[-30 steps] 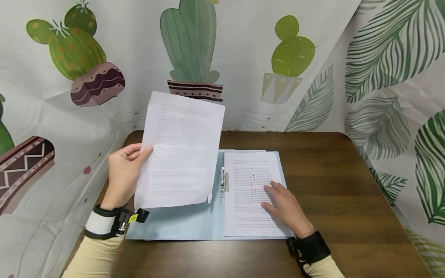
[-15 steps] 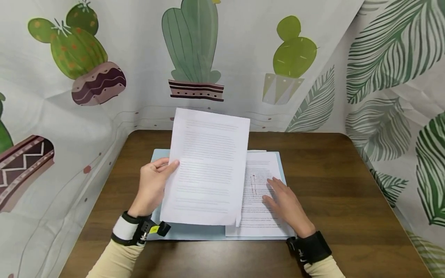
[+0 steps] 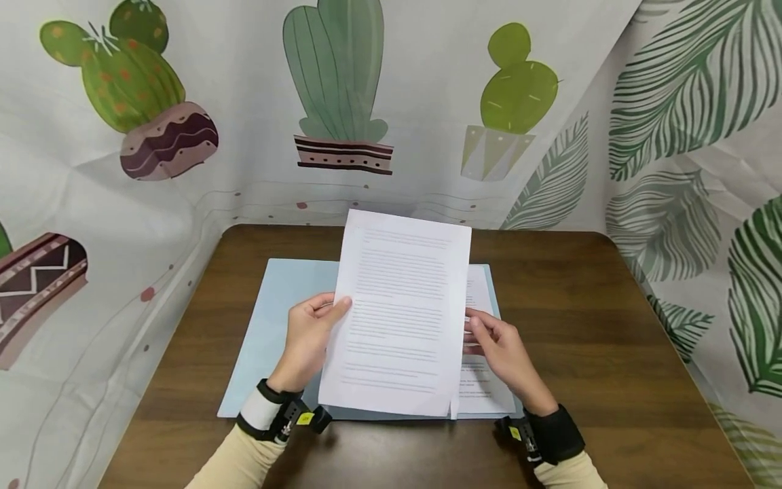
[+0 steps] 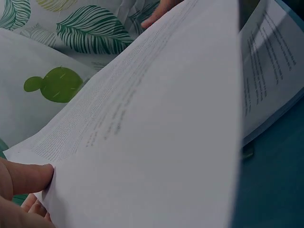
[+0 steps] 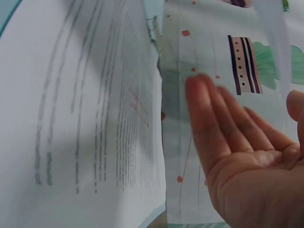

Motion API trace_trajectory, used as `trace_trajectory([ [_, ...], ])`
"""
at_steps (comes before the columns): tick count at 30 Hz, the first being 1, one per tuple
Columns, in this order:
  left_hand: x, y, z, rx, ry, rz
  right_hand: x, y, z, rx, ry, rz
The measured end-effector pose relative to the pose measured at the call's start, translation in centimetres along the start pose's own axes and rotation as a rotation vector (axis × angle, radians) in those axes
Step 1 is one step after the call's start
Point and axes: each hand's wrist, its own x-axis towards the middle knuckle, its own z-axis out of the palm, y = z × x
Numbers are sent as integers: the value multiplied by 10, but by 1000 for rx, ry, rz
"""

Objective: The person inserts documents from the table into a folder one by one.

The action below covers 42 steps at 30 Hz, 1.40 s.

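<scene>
Printed paper [image 3: 397, 319], held tilted above a light blue folder [image 3: 263, 333]

Paper: aloft over the folder's middle. Handling, by judgement: a light pinch on the margin, right fingers steadying the opposite edge, bottom edge evened so that no corner catches or creases. Appearance: white, rows of small type, one narrow strip jutting at the near right corner; fold or second sheet, cannot tell.

Left hand [image 3: 305, 339]: thumb and fingers clamped on the paper's left edge.

Right hand [image 3: 504, 353]: fingers straight, thumb apart, clamped on nothing; at the paper's right edge, contact cannot be told.

Folder: spread flat on a brown table [image 3: 580, 326].

Lying sheets [image 3: 482, 401]: on the folder's right side, partly hidden; red marks; metal clip [image 5: 156, 38] at the inner edge.

Far side: white cloth [image 3: 427, 102], printed cacti and leaves.
</scene>
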Motion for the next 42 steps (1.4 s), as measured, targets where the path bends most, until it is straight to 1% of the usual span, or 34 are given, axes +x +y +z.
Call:
trace_trajectory([
  [2,-1,-4,4,-2,1,-4,-2,-3,0,43,-4,33],
  [5,-1,-10,8,-22,3,-13,-4,-6,0,64,-8,60],
  [9,-2,-18,13,-55,-2,-17,-5,-7,-1,65,-9,90],
  [13,-4,-22,18,-67,-10,-17,-6,-7,-1,62,26,113],
  [18,-3,-27,23,-33,-14,-12,-8,-8,-2,82,77,154],
  [21,-2,-30,25,30,-19,15,-9,-8,-5,86,88,174],
  [23,-2,-32,26,111,-32,58,-11,-7,-9,79,92,188],
  [24,-1,-33,26,167,-39,92,-11,-6,-11,77,97,194],
  [28,-1,-36,25,383,-65,253,-12,-2,-22,60,105,206],
  [33,1,-40,19,557,-85,451,-14,4,-38,49,106,203],
  [36,4,-40,13,662,-79,545,-14,7,-47,56,102,200],
  [38,6,-41,8,724,-83,582,-14,9,-53,56,109,211],
  [42,9,-44,-1,823,-118,589,-16,13,-62,64,127,256],
])
